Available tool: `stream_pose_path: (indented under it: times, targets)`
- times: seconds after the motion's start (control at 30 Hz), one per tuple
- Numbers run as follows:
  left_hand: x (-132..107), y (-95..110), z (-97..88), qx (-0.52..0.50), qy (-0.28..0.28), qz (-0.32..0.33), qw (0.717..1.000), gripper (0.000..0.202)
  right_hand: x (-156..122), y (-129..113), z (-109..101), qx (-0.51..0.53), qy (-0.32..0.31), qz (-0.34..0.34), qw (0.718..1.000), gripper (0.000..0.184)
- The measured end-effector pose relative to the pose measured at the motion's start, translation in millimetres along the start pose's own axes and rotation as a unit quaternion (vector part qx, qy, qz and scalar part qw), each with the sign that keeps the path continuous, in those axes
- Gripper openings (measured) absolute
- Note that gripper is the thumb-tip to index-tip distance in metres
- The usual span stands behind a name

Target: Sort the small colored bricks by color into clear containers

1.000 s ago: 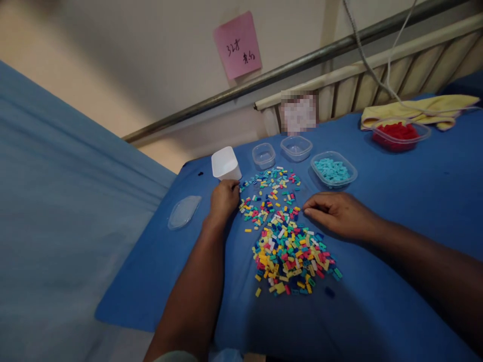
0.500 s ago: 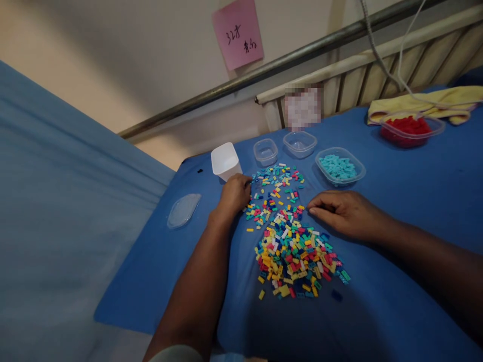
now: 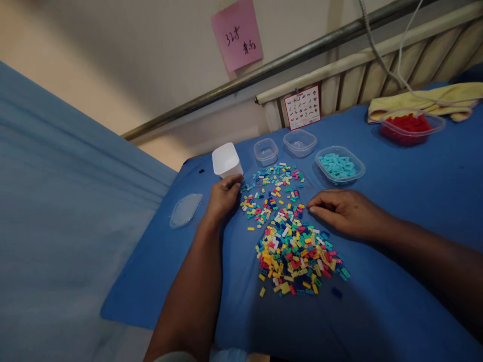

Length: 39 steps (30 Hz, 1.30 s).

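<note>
A spread of small coloured bricks (image 3: 290,236) lies on the blue cloth (image 3: 396,171). My left hand (image 3: 223,197) rests at the pile's upper left edge, fingers curled and pinched together just below a white cup (image 3: 225,160); what they pinch is too small to see. My right hand (image 3: 345,212) lies palm down on the cloth at the pile's right edge, fingers loosely bent, fingertips touching the bricks and holding nothing I can see.
Two small clear tubs (image 3: 265,151) (image 3: 300,143) stand behind the pile. A tub of light blue bricks (image 3: 340,166) and a tub of red bricks (image 3: 406,125) stand further right. A clear lid (image 3: 184,210) lies left. A yellow cloth (image 3: 426,103) and a radiator sit behind.
My left hand went up to the pile's top by the cup, then drew back a little to the left. My right hand stayed in place.
</note>
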State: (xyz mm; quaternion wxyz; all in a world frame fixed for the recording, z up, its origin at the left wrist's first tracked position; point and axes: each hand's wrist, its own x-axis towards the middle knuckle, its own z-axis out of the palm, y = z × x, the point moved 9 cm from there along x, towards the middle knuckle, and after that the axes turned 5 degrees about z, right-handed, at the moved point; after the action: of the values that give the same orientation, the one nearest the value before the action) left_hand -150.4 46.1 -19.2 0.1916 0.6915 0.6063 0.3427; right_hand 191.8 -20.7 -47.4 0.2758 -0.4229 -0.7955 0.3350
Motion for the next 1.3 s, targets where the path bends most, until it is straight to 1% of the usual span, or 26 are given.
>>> stream_pose_path:
  times: [0.07,0.13,0.2,0.27,0.33,0.43,0.5,0.57,0.63,0.7,0.83,0.9,0.97,1.0,1.07,1.13,1.17,1.23,1.3]
  targets:
    - [-2,-11,-10.5,-0.04,0.052,-0.009,0.998,0.04,0,0,0,-0.001,-0.001,-0.002,1.0,0.022]
    - [-5,-17,-13.6,-0.038,0.072,-0.015,0.997,0.037,-1,-1,-1,-0.003,0.0,-0.002,1.0,0.022]
    - [-6,-18,-8.8,-0.003,0.054,-0.015,0.998,0.034,-1,-2,-1,-0.004,0.001,-0.003,1.0,0.022]
    - [-7,-13,-0.9,0.044,0.022,-0.003,0.999,0.034,-1,-3,-2,-0.005,0.003,-0.003,1.0,0.022]
    - [-8,-9,4.3,0.084,0.002,0.004,0.996,0.034,-1,-4,-3,-0.007,0.004,-0.003,1.0,0.022]
    - [-7,-5,3.3,0.104,0.016,0.012,0.994,0.033,-2,-5,-3,-0.009,0.006,-0.003,1.0,0.022]
    - [-7,4,5.3,0.112,0.013,0.058,0.992,0.038,-2,-6,-4,-0.01,0.007,-0.003,1.0,0.023]
    - [-7,14,13.9,0.127,-0.021,0.117,0.985,0.046,-2,-6,-4,-0.009,0.008,-0.004,1.0,0.023]
    - [-9,19,22.0,0.141,-0.055,0.139,0.979,0.048,-2,-7,-5,-0.007,0.009,-0.004,1.0,0.022]
    - [-10,20,22.9,0.156,-0.057,0.12,0.979,0.042,-2,-7,-5,-0.007,0.01,-0.004,1.0,0.022]
    - [-12,19,13.6,0.187,-0.026,0.05,0.981,0.03,-2,-5,-4,-0.007,0.005,-0.003,1.0,0.023]
    - [-13,24,14.2,0.186,-0.035,0.054,0.98,0.027,-2,-5,-3,-0.008,0.003,-0.004,1.0,0.023]
    - [-14,29,16.5,0.163,-0.047,0.071,0.983,0.025,-2,-4,-3,-0.01,0.005,-0.006,1.0,0.023]
    - [-14,30,16.0,0.145,-0.043,0.073,0.986,0.025,-2,-4,-3,-0.01,0.007,-0.007,1.0,0.023]
    - [-12,27,10.8,0.118,-0.015,0.057,0.991,0.026,-2,-5,-3,-0.013,0.01,-0.009,1.0,0.023]
    - [-11,23,6.6,0.122,0.005,0.038,0.992,0.031,-2,-5,-3,-0.017,0.009,-0.008,1.0,0.023]
    - [-10,23,7.3,0.139,-0.001,0.038,0.99,0.035,-2,-5,-3,-0.018,0.008,-0.006,1.0,0.023]
    - [-10,25,13.6,0.184,-0.038,0.05,0.981,0.041,-2,-5,-3,-0.018,0.003,-0.002,1.0,0.023]
    - [-12,28,20.3,0.215,-0.073,0.06,0.972,0.043,-2,-5,-3,-0.016,0.002,-0.001,1.0,0.023]
